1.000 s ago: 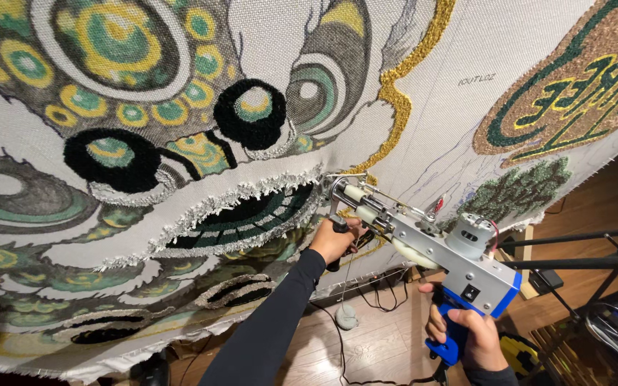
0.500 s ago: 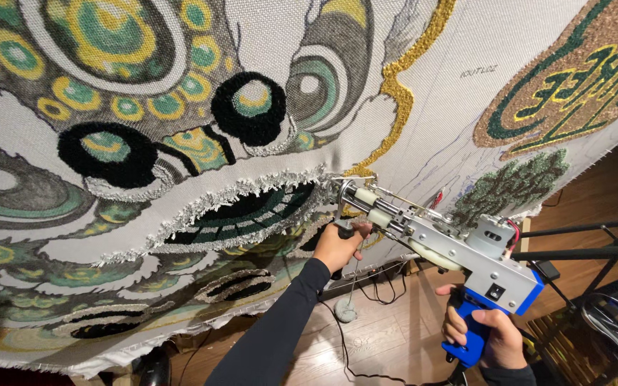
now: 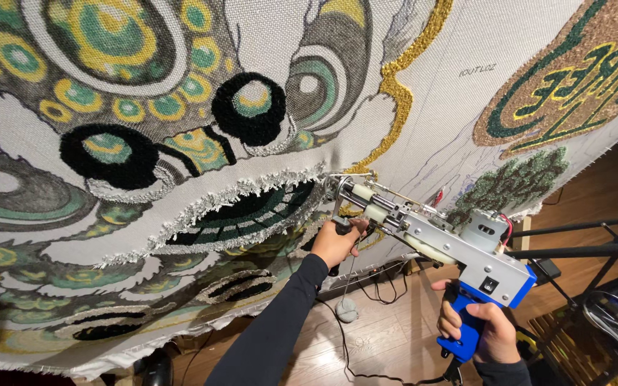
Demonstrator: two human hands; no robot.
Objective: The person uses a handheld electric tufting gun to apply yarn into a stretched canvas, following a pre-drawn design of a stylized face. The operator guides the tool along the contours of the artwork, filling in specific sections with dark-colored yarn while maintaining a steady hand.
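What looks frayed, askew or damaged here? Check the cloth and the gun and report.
Nothing looks damaged. The tufting gun has its tip against the backing cloth, left hand on the front grip, right hand on the blue handle. Only the cloth's bottom edge is ragged and loose, and cords trail across the wooden floor.

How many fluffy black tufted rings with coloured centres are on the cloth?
2. One black ring sits at upper centre; the other black ring lies lower left of it. Both are above the tufting gun. More may lie outside the frame.
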